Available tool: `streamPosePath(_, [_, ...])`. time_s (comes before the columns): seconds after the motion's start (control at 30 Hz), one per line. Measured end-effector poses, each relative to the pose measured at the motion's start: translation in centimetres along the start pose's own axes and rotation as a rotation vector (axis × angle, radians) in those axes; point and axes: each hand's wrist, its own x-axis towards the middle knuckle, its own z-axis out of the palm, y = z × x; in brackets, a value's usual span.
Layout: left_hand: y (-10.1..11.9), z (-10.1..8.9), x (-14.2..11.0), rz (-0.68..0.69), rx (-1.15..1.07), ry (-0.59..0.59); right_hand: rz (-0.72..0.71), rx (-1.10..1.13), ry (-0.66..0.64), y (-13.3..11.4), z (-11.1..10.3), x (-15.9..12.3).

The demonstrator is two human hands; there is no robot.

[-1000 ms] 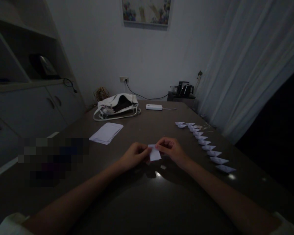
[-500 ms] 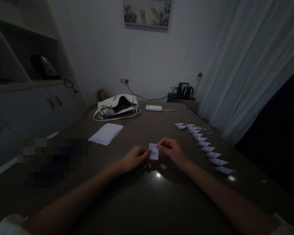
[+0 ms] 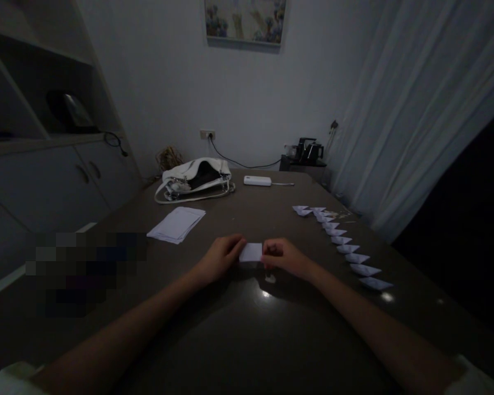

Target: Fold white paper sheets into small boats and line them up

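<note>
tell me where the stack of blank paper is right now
In the head view the stack of blank paper lies on the table, left of centre, between the white handbag and the left hand.

The counter (image 3: 239, 340) is looking like a dark, smooth, semi-glossy laminate, throwing back little glints of light. The small folded slip (image 3: 251, 252) is showing as thin matt white paper, same as the loose stack of sheets (image 3: 176, 224) and the row of folded boats (image 3: 341, 241). The handbag (image 3: 195, 178) is looking like soft white leather with shiny metal hardware. The curtain (image 3: 415, 109) is hanging as matt cloth.
</note>
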Motion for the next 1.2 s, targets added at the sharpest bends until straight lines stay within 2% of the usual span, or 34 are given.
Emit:
streamPosePath(0.07, [-0.1,-0.1,-0.1,0.066,0.122,-0.051,-0.004,-0.063,-0.108,-0.2,0.1,-0.2])
streamPosePath(0.1, [-0.2,-0.1,-0.1,0.104,0.170,-0.092,-0.026,-0.095,-0.123,-0.3,0.1,-0.3])
streamPosePath(0.2, [-0.3,0.0,-0.4,0.176,0.244,-0.209,-0.099,-0.225,-0.074,-0.7,0.1,-0.5])
streamPosePath(0.33, [-0.3,0.2,-0.6,0.174,0.311,-0.273,-0.134,-0.364,-0.072,-0.6,0.1,-0.4])
streamPosePath(0.43, [-0.3,0.2,-0.6,0.159,0.353,-0.210,-0.136,-0.421,-0.040,-0.2,0.2,-0.3])
streamPosePath(0.53, [-0.3,0.2,-0.5,0.182,0.370,-0.062,-0.109,-0.476,0.152,0.2,0.3,-0.1])
streamPosePath(0.6, [-0.2,0.2,-0.5,0.226,0.384,-0.034,-0.081,-0.536,0.259,0.3,0.4,-0.1])
streamPosePath(0.63, [-0.2,0.3,-0.5,0.247,0.391,-0.048,-0.066,-0.584,0.273,0.3,0.5,-0.1])
streamPosePath(0.7, [-0.1,0.6,-0.6,0.273,0.394,-0.092,-0.050,-0.677,0.207,0.2,0.6,-0.3])
streamPosePath(0.83, [-0.3,1.0,-0.7,0.286,0.395,-0.160,-0.105,-0.790,-0.035,-0.5,0.7,-0.8])
streamPosePath(0.9, [-0.4,0.9,-0.7,0.296,0.396,-0.181,-0.131,-0.849,-0.022,-0.8,0.5,-1.0])
streamPosePath(1.03, [-0.4,0.7,-0.7,0.301,0.388,-0.198,-0.172,-0.888,0.109,-0.9,0.1,-0.9])
streamPosePath(1.2, [-0.5,0.7,-0.7,0.281,0.366,-0.192,-0.193,-0.973,0.079,-1.0,-0.2,-0.9])
